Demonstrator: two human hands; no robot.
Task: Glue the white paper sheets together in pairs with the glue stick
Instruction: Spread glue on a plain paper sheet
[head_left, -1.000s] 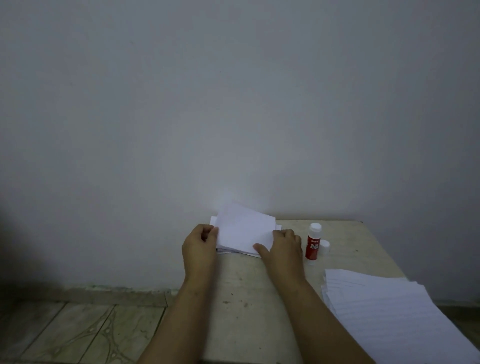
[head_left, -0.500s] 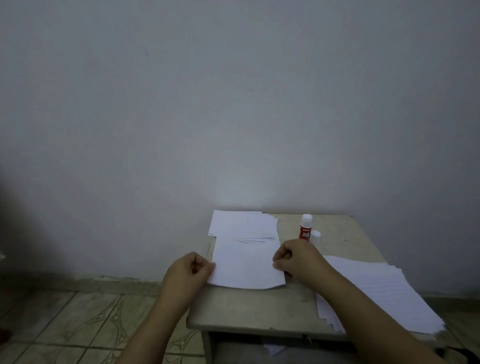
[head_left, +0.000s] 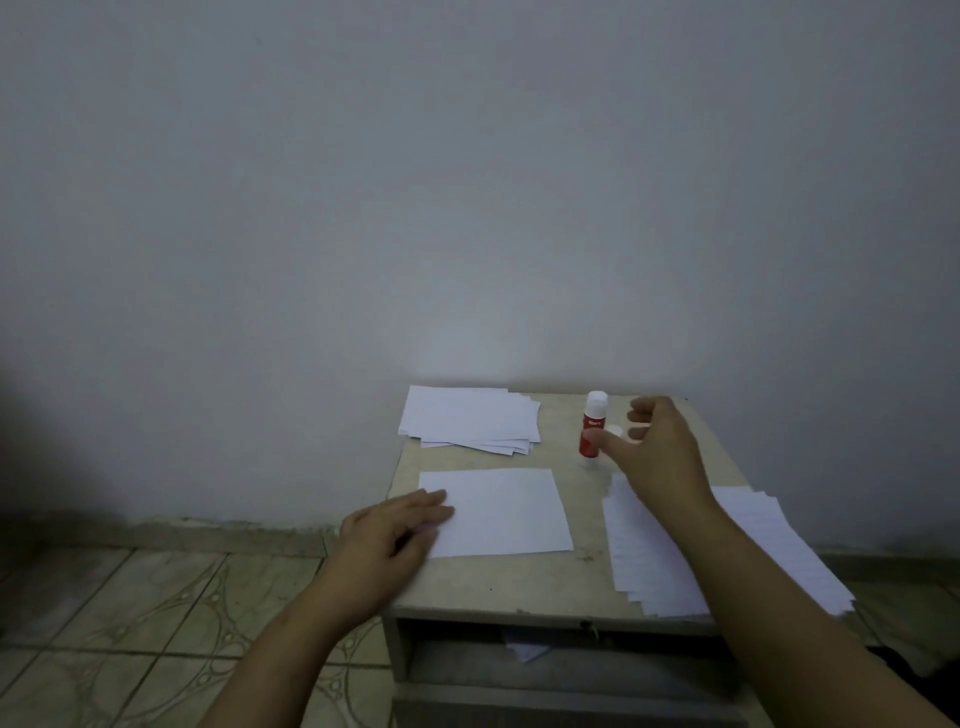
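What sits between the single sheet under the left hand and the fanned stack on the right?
Head view: only bare tabletop separates the single sheet from the fanned stack.

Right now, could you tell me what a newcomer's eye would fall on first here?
Probably the red glue stick standing upright at the back of the small table, with the right hand reaching toward it. Next, the single white sheet at the front, with the left hand resting on its left edge.

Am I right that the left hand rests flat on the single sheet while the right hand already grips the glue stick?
Not quite: in the head view the right hand only reaches toward the glue stick, fingers spread, not gripping. The left hand does rest flat on the single sheet.
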